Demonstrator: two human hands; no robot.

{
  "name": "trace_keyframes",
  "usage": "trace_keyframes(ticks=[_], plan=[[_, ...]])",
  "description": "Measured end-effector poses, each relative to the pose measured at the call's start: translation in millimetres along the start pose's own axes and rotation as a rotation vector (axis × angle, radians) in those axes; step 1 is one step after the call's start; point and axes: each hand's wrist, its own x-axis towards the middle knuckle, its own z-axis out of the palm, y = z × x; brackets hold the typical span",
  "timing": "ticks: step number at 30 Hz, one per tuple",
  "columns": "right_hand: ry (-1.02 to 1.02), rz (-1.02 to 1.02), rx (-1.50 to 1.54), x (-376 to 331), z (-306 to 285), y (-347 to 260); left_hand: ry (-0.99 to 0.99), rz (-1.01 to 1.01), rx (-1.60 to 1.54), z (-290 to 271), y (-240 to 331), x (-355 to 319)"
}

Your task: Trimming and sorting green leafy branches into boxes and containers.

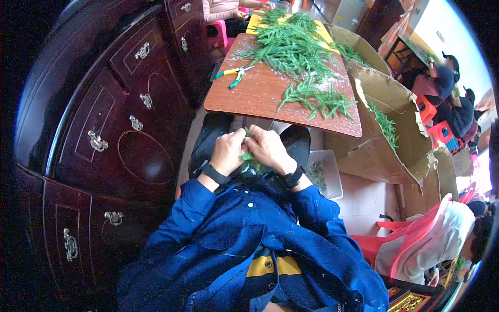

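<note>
I have a reddish-brown wooden table point(234, 109) ahead of me, pale specks scattered over its top. A heap of feathery green sprigs point(296, 49) covers the far part, spilling off a flat yellow sheet point(254, 23), and a few loose green sprigs point(325, 101) lie nearer, by the front edge. Over on the left of the tabletop, pliers with yellow-and-green handles point(236, 74) rest with their handles spread.

Glossy dark-red wooden cabinets point(78, 132) with silvery handles wall in my left side. To my right, a large brown cardboard box point(374, 161) gapes with more greenery inside, and a whitish plastic tub point(336, 177) sits on the floor beside my right leg. Farther off, people sit at work, and a person in a white top point(436, 234) occupies a pink chair at lower right.

Now the hands! My left hand point(228, 152) and right hand point(267, 149) meet above my lap, just short of the table, fingers pinched tight on a small bright-green leafy sprig point(246, 156). It sits right between them, leaf tips poking out below the fingers, the rest hidden by the grip.
</note>
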Motion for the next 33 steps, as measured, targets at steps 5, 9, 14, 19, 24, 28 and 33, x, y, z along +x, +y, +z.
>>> trace_keyframes(ticks=[5,9,14,19,24,28,33], plan=[[0.074,0.005,0.228,2,1,9,0.116,-0.014,-0.014,-4,7,2],[-0.021,0.023,0.499,-1,-15,13,-0.215,-0.292,-0.537,-12,-3,6],[-0.375,0.171,1.073,-6,-38,-8,-0.48,-0.366,-1.441,-18,-5,-2],[-0.466,0.097,1.137,-6,-39,-4,-0.557,-0.327,-1.674,-6,-8,-3],[-0.477,0.076,0.958,-5,-39,-2,-0.562,-0.394,-1.537,-1,-26,-2],[-0.361,0.074,0.186,-4,-31,3,-0.6,-0.225,-0.468,-10,-21,9],[-0.198,0.006,0.282,-2,-23,10,-0.372,-0.197,-0.531,0,-32,4]])
